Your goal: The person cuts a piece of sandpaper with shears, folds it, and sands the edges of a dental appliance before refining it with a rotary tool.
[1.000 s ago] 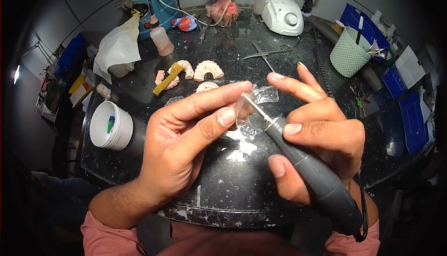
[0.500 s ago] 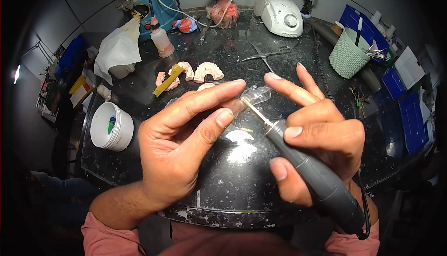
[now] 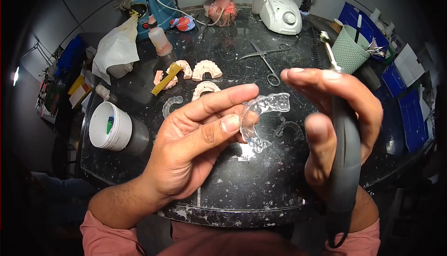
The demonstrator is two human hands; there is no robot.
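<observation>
My left hand (image 3: 186, 149) pinches a clear dental aligner (image 3: 275, 102) between thumb and fingers, its curved arch facing right over the bench. Held in my right hand (image 3: 361, 100) is a dark grey rotary handpiece (image 3: 344, 163), upright between thumb and fingers, its metal burr (image 3: 327, 46) pointing up and away from the aligner. A second clear aligner (image 3: 171, 103) lies on the bench left of my left hand. Another clear arch-shaped piece (image 3: 289, 125) lies between my hands. Past my left fingers sit plaster dental models (image 3: 207, 69), one partly hidden, with a yellow strip (image 3: 166, 80) across others.
Scissors (image 3: 263, 59) lie beyond my hands. A white control unit (image 3: 281, 16) stands at the back, and a green woven holder (image 3: 347, 51) with tools at the right. On the left are a white tub (image 3: 111, 132) and a bottle (image 3: 160, 41). The black bench (image 3: 233, 191) curves in front.
My right hand has drawn the handpiece away rightward and turned its burr upward, off the aligner. My left hand has turned the aligner, so its whole arch shows.
</observation>
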